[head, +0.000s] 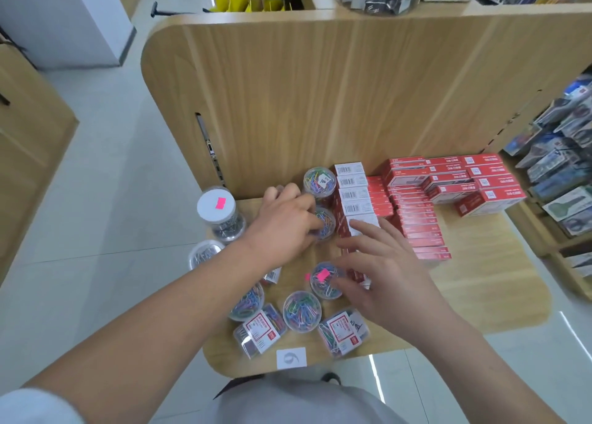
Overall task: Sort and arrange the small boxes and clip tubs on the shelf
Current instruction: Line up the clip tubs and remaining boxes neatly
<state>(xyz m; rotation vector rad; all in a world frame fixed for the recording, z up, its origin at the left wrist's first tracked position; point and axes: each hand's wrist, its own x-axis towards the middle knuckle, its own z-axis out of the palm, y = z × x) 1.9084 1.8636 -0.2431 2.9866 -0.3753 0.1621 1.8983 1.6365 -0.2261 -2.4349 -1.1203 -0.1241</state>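
Wooden shelf (480,279) bears clip tubs (301,311) and red boxes (416,228)

— Can you read anything down there?
— One thing plainly. The white card (291,358) at the near edge of the shelf (480,295) bears one big figure, a 6 or a 9; I cannot tell which way up it lies.
— And the tubs?
— The far clip tub (320,180), just beyond the middle clip tub (326,224) that my left hand (285,218) grips, has a handwritten slip on its lid. I make out a 2, no more.
— The boxes?
— Barcodes on the white box ends (350,183), white labels on the red boxes (480,180), and red-and-white labels on the two near clear boxes (259,327). All that print is too small to read.
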